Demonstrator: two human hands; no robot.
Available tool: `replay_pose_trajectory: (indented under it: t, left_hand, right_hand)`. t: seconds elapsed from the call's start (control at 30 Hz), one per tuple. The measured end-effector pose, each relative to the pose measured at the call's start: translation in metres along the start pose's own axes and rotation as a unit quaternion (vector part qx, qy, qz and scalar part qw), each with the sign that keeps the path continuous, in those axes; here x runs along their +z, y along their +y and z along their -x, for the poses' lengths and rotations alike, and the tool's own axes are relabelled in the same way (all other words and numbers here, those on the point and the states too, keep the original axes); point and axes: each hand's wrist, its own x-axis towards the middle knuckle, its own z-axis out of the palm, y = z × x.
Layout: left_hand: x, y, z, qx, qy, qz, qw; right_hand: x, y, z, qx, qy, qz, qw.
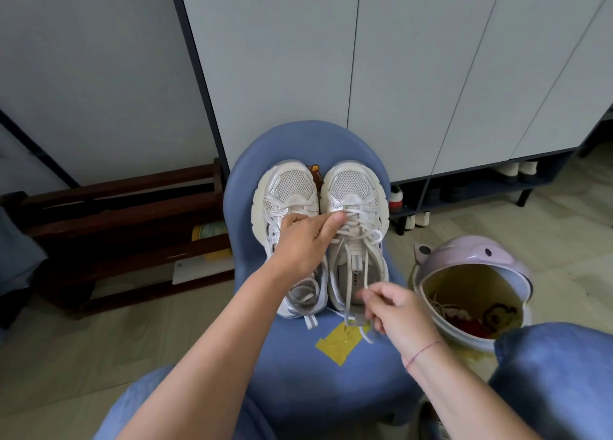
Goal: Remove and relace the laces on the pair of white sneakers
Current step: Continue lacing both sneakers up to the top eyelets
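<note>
Left fingers (pixel 336 222) pinch lace (pixel 365 230) atop sneaker (pixel 351 181) | right fingers (pixel 370 298) pinch lace end

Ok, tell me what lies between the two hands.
Head view: the tongue and loose white lace of the right-side sneaker lie between left hand and right hand.

two sneakers (pixel 320 234) side by side on chair (pixel 298 366), bin (pixel 471 293) right of chair

Blue chair (pixel 298 373), yellow tape (pixel 338 343) on seat, lilac bin (pixel 471 250) beside, white cabinet (pixel 331 58) behind
</note>
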Motion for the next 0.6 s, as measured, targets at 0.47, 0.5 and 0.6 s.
replay_pose_trajectory:
  t: [0.47,0.5,0.6]
  left_hand:
    - [0.000,-0.003,-0.002,-0.014,-0.023,0.030,0.999]
    - [0.000,-0.003,-0.002,-0.015,-0.024,0.030,0.999]
    - [0.001,-0.004,-0.003,-0.008,-0.022,0.024,0.999]
  right_hand:
    - [-0.015,0.021,0.025,0.015,-0.042,0.254,0.966]
    - [-0.018,0.015,0.024,-0.031,0.018,0.288,0.957]
    - [-0.019,-0.007,0.020,-0.151,0.157,0.201,0.955]
